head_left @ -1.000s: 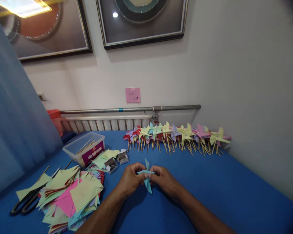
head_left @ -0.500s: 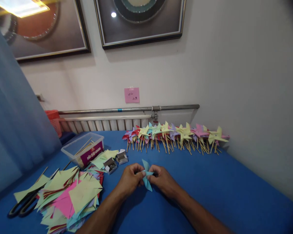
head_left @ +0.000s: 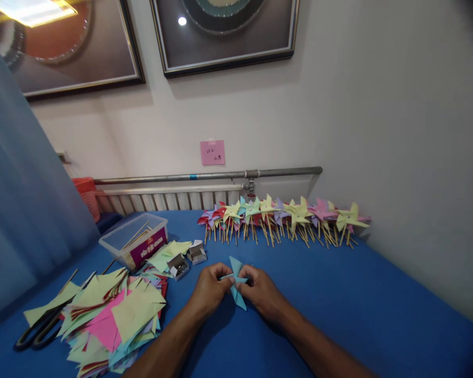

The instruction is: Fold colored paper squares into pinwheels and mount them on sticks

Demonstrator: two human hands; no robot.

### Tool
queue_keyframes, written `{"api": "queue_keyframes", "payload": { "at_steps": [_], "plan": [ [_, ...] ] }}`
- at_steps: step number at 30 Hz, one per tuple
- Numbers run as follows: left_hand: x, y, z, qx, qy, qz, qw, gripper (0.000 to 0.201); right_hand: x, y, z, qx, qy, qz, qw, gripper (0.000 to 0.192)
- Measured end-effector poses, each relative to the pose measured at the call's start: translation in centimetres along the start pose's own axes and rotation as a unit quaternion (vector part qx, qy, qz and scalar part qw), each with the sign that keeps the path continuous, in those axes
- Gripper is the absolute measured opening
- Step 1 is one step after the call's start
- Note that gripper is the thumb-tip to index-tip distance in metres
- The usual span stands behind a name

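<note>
A light-blue paper pinwheel (head_left: 238, 298) is held between my two hands above the blue table, its blades pointing up, down and sideways. My left hand (head_left: 211, 289) pinches it from the left, thumb near its middle. From the right, my right hand (head_left: 262, 291) pinches it with thumb and forefinger close to the centre. The fingers cover part of the middle, so I cannot see whether a pin is there. Left of my hands stand two small open boxes; the nearer box (head_left: 178, 266) holds small metal pieces, and the other box (head_left: 197, 252) sits behind it.
Finished pinwheels on sticks (head_left: 279, 215) lie in a row along the back. At left are a pile of coloured paper sheets (head_left: 137, 312), black-handled scissors (head_left: 43, 331) and a clear plastic tub (head_left: 114, 244) with sticks. A metal pipe (head_left: 216, 175) runs along the wall.
My right thumb and fingers have shifted very slightly left at the pinwheel's centre. Both hands keep their grip, and the surrounding things stay in place.
</note>
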State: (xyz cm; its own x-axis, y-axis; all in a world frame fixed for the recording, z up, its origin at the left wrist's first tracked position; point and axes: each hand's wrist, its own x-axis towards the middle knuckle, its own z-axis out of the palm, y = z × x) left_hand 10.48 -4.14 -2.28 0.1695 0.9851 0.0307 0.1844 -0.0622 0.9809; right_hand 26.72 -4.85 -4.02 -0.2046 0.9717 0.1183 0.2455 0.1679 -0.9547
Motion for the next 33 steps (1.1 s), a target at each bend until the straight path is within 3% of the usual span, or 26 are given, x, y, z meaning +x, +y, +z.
{"api": "queue_keyframes", "payload": {
  "at_steps": [14,21,28,33],
  "plan": [
    [0.3,-0.7,-0.2,0.001,-0.009,0.011,1.000,0.023,-0.4,-0.6,0.1,-0.005,0.003,0.013,1.000,0.013],
    [0.7,-1.2,-0.2,-0.006,0.008,0.003,1.000,0.024,-0.6,-0.9,0.2,-0.005,0.015,-0.019,1.000,0.009],
    [-0.1,-0.5,-0.5,0.107,0.000,0.069,0.992,0.018,-0.5,-1.5,-1.2,-0.117,-0.007,-0.076,0.990,0.014],
    [-0.3,-0.6,-0.4,0.106,-0.025,0.060,0.992,0.018,-0.4,-1.5,-1.5,-0.099,0.000,-0.039,0.994,0.016]
  ]
}}
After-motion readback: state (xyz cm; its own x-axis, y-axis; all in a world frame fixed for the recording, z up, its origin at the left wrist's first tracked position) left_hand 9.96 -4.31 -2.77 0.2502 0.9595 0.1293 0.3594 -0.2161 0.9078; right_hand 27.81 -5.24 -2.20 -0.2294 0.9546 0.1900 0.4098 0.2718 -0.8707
